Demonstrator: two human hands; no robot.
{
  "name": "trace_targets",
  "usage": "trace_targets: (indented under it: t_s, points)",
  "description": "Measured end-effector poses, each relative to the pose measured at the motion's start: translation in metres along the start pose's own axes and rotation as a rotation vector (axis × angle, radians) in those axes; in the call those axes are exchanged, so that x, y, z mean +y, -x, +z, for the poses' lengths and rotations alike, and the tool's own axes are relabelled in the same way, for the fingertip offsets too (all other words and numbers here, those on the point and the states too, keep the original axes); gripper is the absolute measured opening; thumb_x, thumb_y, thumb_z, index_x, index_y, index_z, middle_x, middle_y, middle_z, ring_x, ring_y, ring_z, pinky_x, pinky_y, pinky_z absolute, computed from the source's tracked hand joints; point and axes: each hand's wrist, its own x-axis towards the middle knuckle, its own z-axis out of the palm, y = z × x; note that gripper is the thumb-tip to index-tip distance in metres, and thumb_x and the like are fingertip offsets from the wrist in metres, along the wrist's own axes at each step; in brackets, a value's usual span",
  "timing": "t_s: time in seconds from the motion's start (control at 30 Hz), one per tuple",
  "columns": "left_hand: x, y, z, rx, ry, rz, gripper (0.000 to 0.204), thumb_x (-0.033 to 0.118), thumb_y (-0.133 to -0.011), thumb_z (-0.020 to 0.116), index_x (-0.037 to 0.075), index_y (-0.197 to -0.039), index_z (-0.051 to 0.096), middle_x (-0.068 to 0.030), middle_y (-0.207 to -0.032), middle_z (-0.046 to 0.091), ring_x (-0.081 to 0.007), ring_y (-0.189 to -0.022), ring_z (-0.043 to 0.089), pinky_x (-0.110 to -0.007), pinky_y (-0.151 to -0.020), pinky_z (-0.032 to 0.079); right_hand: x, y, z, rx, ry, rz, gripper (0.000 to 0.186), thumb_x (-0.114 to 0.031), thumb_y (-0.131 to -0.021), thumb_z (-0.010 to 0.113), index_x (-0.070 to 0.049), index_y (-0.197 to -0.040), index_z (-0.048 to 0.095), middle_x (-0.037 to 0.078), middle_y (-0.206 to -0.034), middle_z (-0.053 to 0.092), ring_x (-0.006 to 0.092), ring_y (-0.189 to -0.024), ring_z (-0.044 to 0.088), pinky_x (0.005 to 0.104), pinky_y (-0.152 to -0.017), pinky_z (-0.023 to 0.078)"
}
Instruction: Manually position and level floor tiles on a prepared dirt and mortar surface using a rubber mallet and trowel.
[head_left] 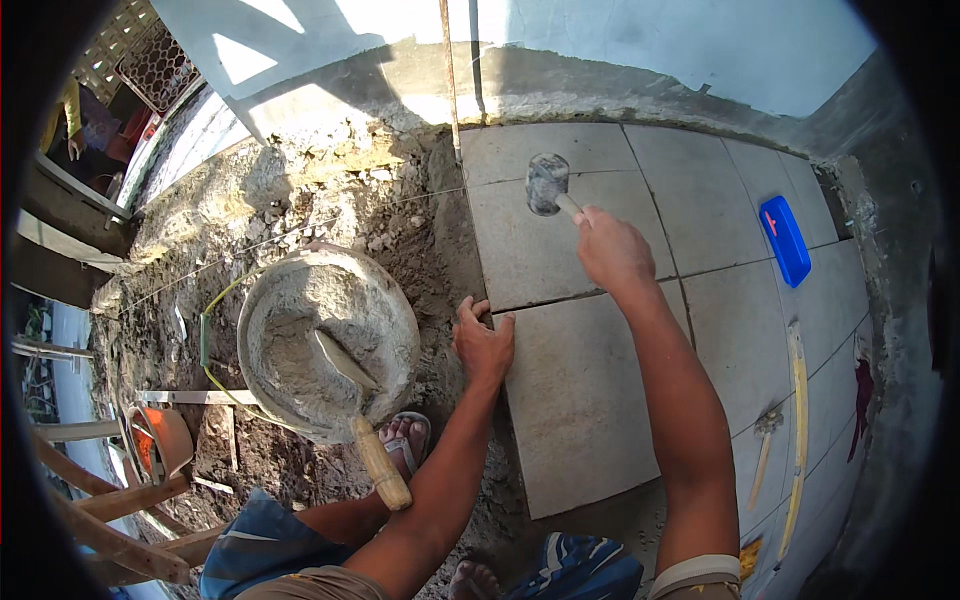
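Observation:
My right hand [614, 248] is closed round the handle of a rubber mallet [547, 184], whose grey, dusty head is over a far floor tile [535, 245]. At the left edge of the tiles, my left hand [483, 343] has its fingers bent at the corner where the far tile meets a nearer tile [575, 405]. Its thumb touches the nearer tile's corner; whether the fingers grip anything is hidden. Left of that hand stands a round bucket of grey mortar [300, 290]. A trowel [380, 465] with a wooden handle leans in it, blade in the mortar.
A blue tray [786, 240] lies on the tiles at right, with a yellow strip [798, 400] and a brush [766, 430] nearer. A taut string [300, 232] crosses the rough soil. An orange bucket [162, 440] and wooden chair parts [120, 500] are lower left. A person's arm shows far left.

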Motion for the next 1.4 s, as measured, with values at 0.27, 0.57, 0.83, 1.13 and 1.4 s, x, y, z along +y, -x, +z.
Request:
trace_targets:
  t_s: [0.27, 0.57, 0.83, 1.13, 1.4]
  points:
    - [-0.002, 0.01, 0.0, 0.009, -0.038, -0.011, 0.077, 0.032, -0.085, 0.082, 0.005, -0.149, 0.047, -0.004, -0.138, 0.069, -0.0303, -0.123, 0.059, -0.051, -0.113, 0.033, -0.042, -0.095, -0.033, -0.279, 0.179, -0.047, 0.033, -0.027, -0.103, 0.06, -0.003, -0.116, 0.077, 0.025, -0.119, 0.074, 0.0457, -0.111, 0.07, 0.051, -0.092, 0.056]
    - [-0.004, 0.004, -0.008, -0.022, -0.049, 0.015, 0.075, 0.029, -0.084, 0.083, 0.007, -0.147, 0.049, -0.0007, -0.136, 0.071, -0.0272, -0.116, 0.06, -0.048, -0.108, 0.035, -0.074, -0.134, -0.004, -0.38, 0.441, -0.046, 0.042, -0.031, -0.103, 0.057, 0.004, -0.098, 0.079, 0.026, -0.108, 0.075, 0.0443, -0.101, 0.073, 0.0508, -0.086, 0.056]
    - [-0.011, 0.004, -0.007, 0.032, -0.1, 0.086, 0.072, 0.029, -0.082, 0.084, 0.006, -0.143, 0.054, 0.0027, -0.129, 0.074, -0.0184, -0.09, 0.057, -0.04, -0.097, 0.042, -0.082, -0.13, -0.008, -0.468, 0.313, 0.004, 0.045, -0.04, -0.105, 0.059, 0.001, -0.111, 0.077, 0.027, -0.107, 0.074, 0.0421, -0.102, 0.073, 0.0523, -0.09, 0.055]
    - [-0.013, 0.004, -0.006, 0.052, -0.073, 0.101, 0.07, 0.028, -0.082, 0.084, 0.006, -0.142, 0.055, 0.0023, -0.127, 0.075, -0.0182, -0.09, 0.057, -0.04, -0.097, 0.042, -0.07, -0.134, 0.009, -0.353, 0.278, -0.062, 0.041, -0.036, -0.105, 0.058, 0.001, -0.107, 0.078, 0.025, -0.107, 0.076, 0.0424, -0.101, 0.074, 0.0534, -0.091, 0.055]
    - [-0.01, 0.003, -0.009, -0.011, -0.027, 0.047, 0.069, 0.026, -0.084, 0.083, 0.008, -0.143, 0.052, 0.0008, -0.133, 0.072, -0.023, -0.105, 0.061, -0.045, -0.106, 0.036, -0.061, -0.128, 0.004, -0.423, 0.353, 0.019, 0.038, -0.033, -0.104, 0.058, -0.001, -0.105, 0.079, 0.024, -0.108, 0.076, 0.0413, -0.104, 0.074, 0.0543, -0.091, 0.055]
